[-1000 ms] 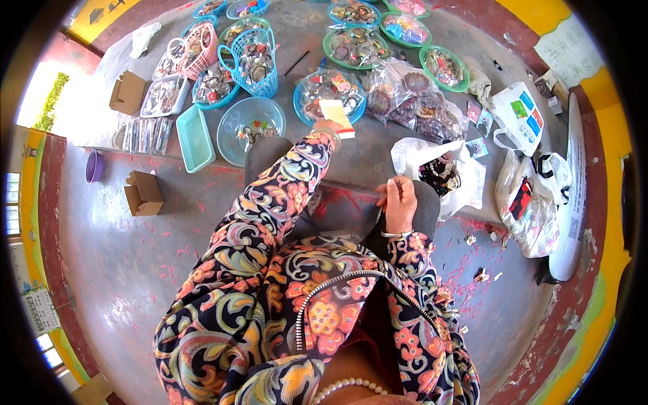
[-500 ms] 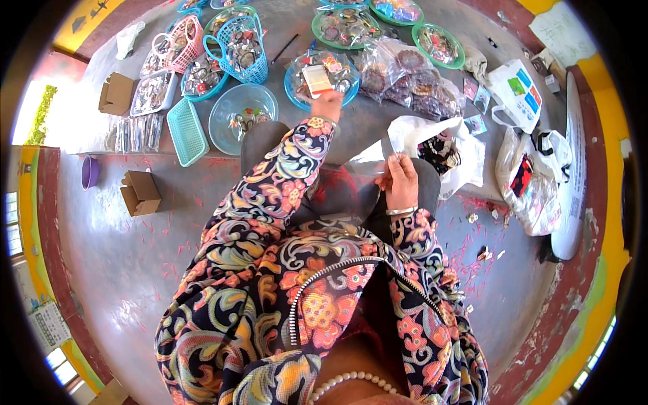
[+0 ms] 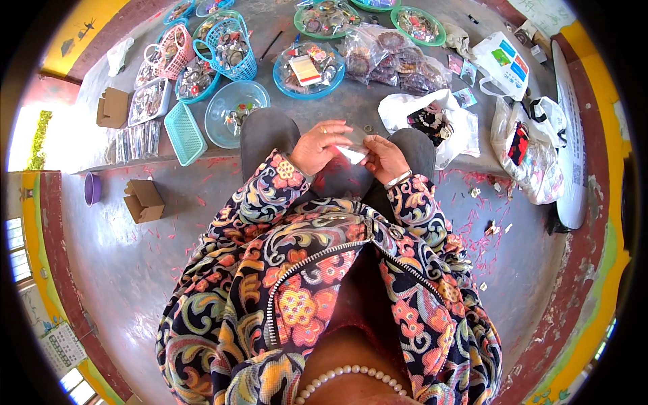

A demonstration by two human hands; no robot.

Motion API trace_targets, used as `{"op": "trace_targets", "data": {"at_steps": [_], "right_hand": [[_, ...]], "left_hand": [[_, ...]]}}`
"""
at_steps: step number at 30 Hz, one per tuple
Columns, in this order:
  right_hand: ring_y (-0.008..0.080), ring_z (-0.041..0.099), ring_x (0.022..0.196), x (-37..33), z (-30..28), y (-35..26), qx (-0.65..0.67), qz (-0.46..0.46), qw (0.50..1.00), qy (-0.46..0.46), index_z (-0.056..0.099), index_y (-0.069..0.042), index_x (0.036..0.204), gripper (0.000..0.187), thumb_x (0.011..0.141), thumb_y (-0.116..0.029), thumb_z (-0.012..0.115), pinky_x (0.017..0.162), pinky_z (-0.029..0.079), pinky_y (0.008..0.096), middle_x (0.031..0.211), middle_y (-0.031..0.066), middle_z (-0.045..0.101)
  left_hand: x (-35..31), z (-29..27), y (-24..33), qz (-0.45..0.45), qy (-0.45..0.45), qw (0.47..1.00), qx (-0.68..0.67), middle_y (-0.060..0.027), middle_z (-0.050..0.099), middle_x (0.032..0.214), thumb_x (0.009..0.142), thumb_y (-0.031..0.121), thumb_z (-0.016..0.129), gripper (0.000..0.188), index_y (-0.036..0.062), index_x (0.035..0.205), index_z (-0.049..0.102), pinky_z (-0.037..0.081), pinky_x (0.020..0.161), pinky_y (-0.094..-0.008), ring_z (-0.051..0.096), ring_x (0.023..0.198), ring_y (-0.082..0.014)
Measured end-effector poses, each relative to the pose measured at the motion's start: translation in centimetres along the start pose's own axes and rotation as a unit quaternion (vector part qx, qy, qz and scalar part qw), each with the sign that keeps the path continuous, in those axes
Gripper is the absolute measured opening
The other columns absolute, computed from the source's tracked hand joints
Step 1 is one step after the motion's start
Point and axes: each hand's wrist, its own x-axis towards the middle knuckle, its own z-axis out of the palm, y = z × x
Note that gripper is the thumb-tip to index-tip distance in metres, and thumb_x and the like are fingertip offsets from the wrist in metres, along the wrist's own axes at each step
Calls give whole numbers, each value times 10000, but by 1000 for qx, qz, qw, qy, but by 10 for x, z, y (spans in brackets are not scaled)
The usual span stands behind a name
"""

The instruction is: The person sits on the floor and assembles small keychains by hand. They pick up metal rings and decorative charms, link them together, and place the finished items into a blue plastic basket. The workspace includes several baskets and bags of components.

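Above my lap, my right hand [image 3: 387, 160] pinches a small clear plastic bag [image 3: 352, 155], which catches a white glare. My left hand [image 3: 320, 146], wearing a ring, is at the bag's left edge with its fingers stretched out and apart. Whether those fingertips touch the plastic is hard to make out. Just beyond the hands stands a blue basin [image 3: 278, 79] of small packaged items, with a white and orange card [image 3: 306, 70] lying on top. A white bag [image 3: 459, 128] holding dark bands lies open to the right of my right hand.
To the left are a clear bowl [image 3: 214, 127], a turquoise tray [image 3: 183, 135], a blue basket [image 3: 233, 50] and a pink basket [image 3: 169, 51]. Clear bags of dark items [image 3: 398, 61] lie at the back. At right stand a white carrier bag [image 3: 501, 64] and a filled plastic bag [image 3: 533, 165].
My left hand has come back from the card in the blue basin to the clear bag. My right hand has moved slightly left with the bag. The view has shifted a little.
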Motion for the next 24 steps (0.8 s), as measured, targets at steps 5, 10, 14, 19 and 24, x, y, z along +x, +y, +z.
{"op": "trace_targets", "data": {"at_steps": [5, 10, 14, 19, 24], "right_hand": [[97, 527, 776, -2, 11, 0, -161, -165, 970, 79, 523, -60, 1023, 273, 842, -262, 551, 621, 417, 236, 851, 45, 568], [69, 510, 798, 5, 2, 3, -312, -210, 927, 4, 574, -15, 1013, 316, 809, -255, 600, 706, 423, 243, 919, 35, 579], [78, 533, 754, 2, 2, 2, -268, -56, 961, -43, 597, 4, 957, 247, 809, -194, 602, 712, 410, 222, 824, 16, 606], [93, 549, 705, -1, 3, -3, -242, -34, 969, -20, 622, 2, 865, 181, 788, -162, 616, 650, 401, 205, 765, 46, 627], [68, 516, 611, 2, 1, -3, -200, -76, 977, 3, 634, 4, 771, 127, 746, -119, 656, 574, 383, 193, 699, 34, 620]], "left_hand": [[-6, 7, -4, -351, 52, 906, -232, -31, 625, 829, 816, 116, 568, 140, 15, 892, 629, 436, 655, -224, 557, 740, -102], [-12, 14, -24, -423, 37, 829, -365, 10, 586, 714, 780, 163, 620, 155, 13, 821, 618, 367, 526, -184, 475, 596, -43], [-10, 15, -22, -429, -6, 828, -360, 22, 561, 662, 759, 163, 647, 153, 19, 799, 611, 351, 499, -179, 457, 557, -39], [-2, 12, -12, -412, -29, 822, -392, 24, 551, 650, 746, 158, 663, 150, 26, 795, 609, 346, 483, -177, 451, 541, -36], [-7, 21, -27, -396, 0, 815, -423, 17, 567, 708, 748, 147, 658, 162, 29, 844, 602, 361, 497, -177, 468, 566, -39]]}}
